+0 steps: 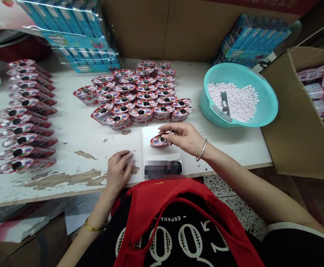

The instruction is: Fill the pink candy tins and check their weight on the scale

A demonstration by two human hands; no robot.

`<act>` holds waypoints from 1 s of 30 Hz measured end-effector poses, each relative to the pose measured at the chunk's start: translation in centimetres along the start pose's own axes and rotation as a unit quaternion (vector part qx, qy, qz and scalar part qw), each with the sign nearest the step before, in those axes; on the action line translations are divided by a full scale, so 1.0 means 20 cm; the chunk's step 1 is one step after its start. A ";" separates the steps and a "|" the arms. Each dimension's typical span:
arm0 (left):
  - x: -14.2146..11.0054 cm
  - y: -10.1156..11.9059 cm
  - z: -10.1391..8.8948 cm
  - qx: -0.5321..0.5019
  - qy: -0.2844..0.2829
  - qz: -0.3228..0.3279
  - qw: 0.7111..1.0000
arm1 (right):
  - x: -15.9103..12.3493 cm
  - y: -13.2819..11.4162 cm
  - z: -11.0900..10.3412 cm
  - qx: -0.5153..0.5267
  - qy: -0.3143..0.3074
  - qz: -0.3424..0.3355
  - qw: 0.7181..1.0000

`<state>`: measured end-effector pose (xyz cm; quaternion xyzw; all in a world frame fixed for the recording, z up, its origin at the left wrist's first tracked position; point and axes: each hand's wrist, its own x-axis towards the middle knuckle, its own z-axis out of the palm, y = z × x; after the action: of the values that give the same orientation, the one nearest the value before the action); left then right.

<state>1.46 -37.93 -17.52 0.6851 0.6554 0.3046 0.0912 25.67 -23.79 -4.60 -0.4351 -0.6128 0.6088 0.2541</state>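
Observation:
My right hand (182, 139) pinches an oval strawberry-print candy tin (159, 141) with its fingertips, and the tin sits on a small white digital scale (152, 154). The scale's display end is blurred out (162, 170). My left hand (118, 172) rests flat-fingered on the white table (81, 137), just left of the scale and holding nothing. Beyond the scale stands a cluster of similar tins (141, 96), with black round centres. Two long rows of tins (25, 118) lie stacked at the far left.
A teal bowl (267, 107) at the right holds white candies (234, 100) and a metal scoop (225, 104). Next to it, a cardboard box (278, 148) holds more tins. Shrink-wrapped blue cartons (78, 37) stand along the back. The table's paint is peeling.

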 end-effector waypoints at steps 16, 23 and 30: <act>0.00 0.02 -0.01 0.005 -0.003 -0.009 1.000 | -0.07 -0.03 -0.22 0.193 0.069 0.046 0.978; 0.01 0.01 0.00 0.009 -0.005 -0.011 1.000 | -0.18 0.11 -0.32 0.202 0.130 0.092 0.966; 0.00 0.01 0.00 0.015 -0.007 -0.007 1.000 | -0.19 0.12 -0.24 0.223 0.096 0.086 0.966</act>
<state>1.64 -37.89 -17.35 0.6839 0.6640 0.2894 0.0874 32.11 -24.84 -5.51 -0.4750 -0.3948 0.7047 0.3492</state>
